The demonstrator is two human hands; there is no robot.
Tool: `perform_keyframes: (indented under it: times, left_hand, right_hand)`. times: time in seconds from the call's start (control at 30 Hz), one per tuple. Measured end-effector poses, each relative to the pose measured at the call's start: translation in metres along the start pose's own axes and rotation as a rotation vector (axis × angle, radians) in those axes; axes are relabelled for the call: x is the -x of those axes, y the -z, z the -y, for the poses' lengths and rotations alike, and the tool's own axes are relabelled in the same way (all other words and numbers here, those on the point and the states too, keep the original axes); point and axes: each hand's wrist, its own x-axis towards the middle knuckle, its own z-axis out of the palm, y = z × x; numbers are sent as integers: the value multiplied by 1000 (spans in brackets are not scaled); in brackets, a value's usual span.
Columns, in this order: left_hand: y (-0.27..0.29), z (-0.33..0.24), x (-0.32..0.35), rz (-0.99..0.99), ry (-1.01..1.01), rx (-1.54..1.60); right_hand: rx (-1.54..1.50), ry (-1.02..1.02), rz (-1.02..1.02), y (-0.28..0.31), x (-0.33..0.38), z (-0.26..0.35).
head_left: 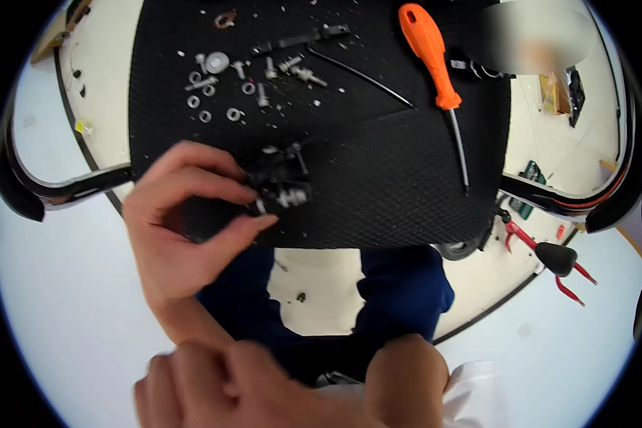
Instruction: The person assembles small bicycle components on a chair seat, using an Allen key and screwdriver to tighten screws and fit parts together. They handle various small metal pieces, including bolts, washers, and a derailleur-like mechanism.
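The left hand (182, 228) is clamped on a small black metal part (282, 187), thumb below and fingers above, holding it just over the near edge of the black mat (378, 178) that covers the worktop. The right hand (221, 389) lies low by the person's lap, near the bottom of the view, curled into a loose fist with nothing visible in it; whether it grips anything cannot be told.

Relative to the mat: an orange-handled screwdriver (435, 71) lies on its far right part, blade pointing toward the person. A scatter of bolts and washers (228, 85) sits on its far left part, with a thin black rod (360, 75) between them and the screwdriver. Off the mat's right edge, red-handled pliers (549, 260) lie on the floor.
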Motion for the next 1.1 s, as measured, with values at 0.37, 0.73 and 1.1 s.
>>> perform_keyframes:
  times: [0.37,0.73,1.1]
  left_hand:
    - [3,-10,-8,-19,1,-18]
    - [-11,-8,-9,-143,-11,-86]
    - [-1,-5,-12,-197,38,10]
  right_hand:
    - [-358,-134,-395,19,31,-11]
    - [-479,-336,-382,-13,19,-16]
    - [-1096,-417,-571,-68,-28,-103]
